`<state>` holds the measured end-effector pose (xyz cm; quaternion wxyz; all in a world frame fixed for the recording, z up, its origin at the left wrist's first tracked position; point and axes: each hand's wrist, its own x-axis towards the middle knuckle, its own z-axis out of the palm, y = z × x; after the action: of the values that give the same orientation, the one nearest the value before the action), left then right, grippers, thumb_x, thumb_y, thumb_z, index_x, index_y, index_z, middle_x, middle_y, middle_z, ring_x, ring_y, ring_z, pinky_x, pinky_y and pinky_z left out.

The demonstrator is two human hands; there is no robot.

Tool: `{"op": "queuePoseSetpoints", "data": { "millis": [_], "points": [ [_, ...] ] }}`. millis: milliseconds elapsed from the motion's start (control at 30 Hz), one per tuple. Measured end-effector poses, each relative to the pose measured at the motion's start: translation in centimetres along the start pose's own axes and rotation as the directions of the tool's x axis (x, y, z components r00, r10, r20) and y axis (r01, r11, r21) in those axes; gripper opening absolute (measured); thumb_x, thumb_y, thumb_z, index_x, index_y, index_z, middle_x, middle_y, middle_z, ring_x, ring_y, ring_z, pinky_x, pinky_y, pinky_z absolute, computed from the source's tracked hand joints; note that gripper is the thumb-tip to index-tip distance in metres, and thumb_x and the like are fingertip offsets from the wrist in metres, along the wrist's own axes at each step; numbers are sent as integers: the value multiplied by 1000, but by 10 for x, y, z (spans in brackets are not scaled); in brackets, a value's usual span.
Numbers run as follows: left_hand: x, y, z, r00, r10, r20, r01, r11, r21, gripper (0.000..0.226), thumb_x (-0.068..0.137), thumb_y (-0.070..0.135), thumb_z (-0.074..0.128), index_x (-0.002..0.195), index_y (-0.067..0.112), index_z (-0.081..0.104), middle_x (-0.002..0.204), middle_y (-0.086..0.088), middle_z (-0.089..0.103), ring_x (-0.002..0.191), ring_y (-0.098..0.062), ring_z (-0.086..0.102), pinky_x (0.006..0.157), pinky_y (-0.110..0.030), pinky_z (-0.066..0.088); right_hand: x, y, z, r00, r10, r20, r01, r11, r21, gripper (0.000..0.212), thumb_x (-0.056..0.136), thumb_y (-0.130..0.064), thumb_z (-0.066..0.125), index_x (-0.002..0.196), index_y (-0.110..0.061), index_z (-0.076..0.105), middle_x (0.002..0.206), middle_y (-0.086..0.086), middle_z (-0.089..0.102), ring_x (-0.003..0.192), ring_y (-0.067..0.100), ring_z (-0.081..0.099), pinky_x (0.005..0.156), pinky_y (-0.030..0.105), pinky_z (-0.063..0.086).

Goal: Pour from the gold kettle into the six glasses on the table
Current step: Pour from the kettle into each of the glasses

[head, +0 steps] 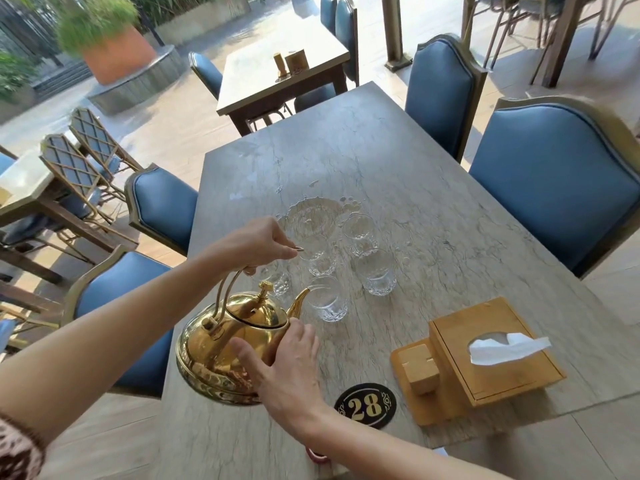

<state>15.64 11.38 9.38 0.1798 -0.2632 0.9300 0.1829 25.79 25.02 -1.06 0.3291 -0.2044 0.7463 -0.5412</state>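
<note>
With the left hand (258,245) clenched on the gold kettle's (232,344) handle and right hand (287,368) open-fingered steadying its belly, she needed a slow tilt, spout held over the nearest glass (327,299) at its two o'clock.

Tissue box (498,351) beside glasses (375,271)

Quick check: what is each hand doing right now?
Left hand: closed on the gold kettle handle.
Right hand: open, fingers spread against the kettle's body.

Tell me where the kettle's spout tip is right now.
In the head view, the spout tip sits just left of the nearest glass, at its rim, with the gold kettle tilted and held above the table's near left part.
</note>
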Motion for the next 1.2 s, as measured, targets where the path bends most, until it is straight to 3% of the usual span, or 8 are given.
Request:
{"op": "queuePoseSetpoints", "data": {
  "millis": [267,467,567,633,767,900,1067,1200],
  "points": [
    [1,0,1,1000,-2,3,2,1000,28,31,88,23,64,109,2,70,113,-19,69,27,-3,39,29,-15,38,-1,0,2,1000,-11,-1,11,1000,11,97,75,-82,52,142,-14,32,135,1,34,129,17,30,118,35,29],
    [-2,5,0,1000,-9,6,9,999,49,31,88,23,64,111,3,70,81,-11,72,36,-7,39,30,-15,37,-1,-2,4,1000,2,9,-2,1000,15,93,75,-82,52,137,-14,36,131,0,36,126,18,33,116,36,34],
    [-4,9,0,1000,-1,-4,1,997,74,31,88,22,64,111,2,71,54,7,54,37,-6,37,29,-12,33,-1,-5,5,1000,6,9,-6,1000,10,98,69,-89,44,131,-14,40,129,0,38,123,18,35,113,37,37],
    [-4,11,0,1000,3,-1,-3,997,75,30,89,21,64,110,1,71,53,11,52,40,-7,36,28,-10,31,0,-6,5,1000,8,14,-8,1000,10,102,65,-92,39,130,-13,40,129,1,38,123,19,35,112,38,37],
    [-3,11,-1,1000,-3,7,2,996,87,30,88,22,64,110,2,72,55,10,56,41,-8,38,28,-10,31,1,-5,4,1000,6,12,-6,1000,24,90,75,-84,49,129,-13,41,128,2,38,123,19,35,113,38,36],
    [-4,14,-2,1000,-8,12,6,995,95,31,89,22,63,111,2,70,55,7,55,38,-7,37,28,-10,32,0,-10,2,1000,7,28,-8,999,47,101,63,-93,39,125,-14,41,124,1,38,122,19,38,112,39,38],
    [-5,16,-3,1000,-20,14,19,996,92,31,90,21,62,112,0,69,56,4,53,39,-8,37,26,-11,32,1,-9,2,999,-5,36,1,993,122,80,80,-75,57,128,-13,38,123,2,39,117,19,47,108,38,45],
    [-6,17,-2,1000,-22,16,20,995,99,31,89,20,63,111,-1,70,61,8,57,31,-5,40,27,-12,33,1,-8,4,1000,-12,25,8,984,176,72,81,-72,61,120,-15,39,120,4,51,112,19,53,102,37,47]
  ]
}}
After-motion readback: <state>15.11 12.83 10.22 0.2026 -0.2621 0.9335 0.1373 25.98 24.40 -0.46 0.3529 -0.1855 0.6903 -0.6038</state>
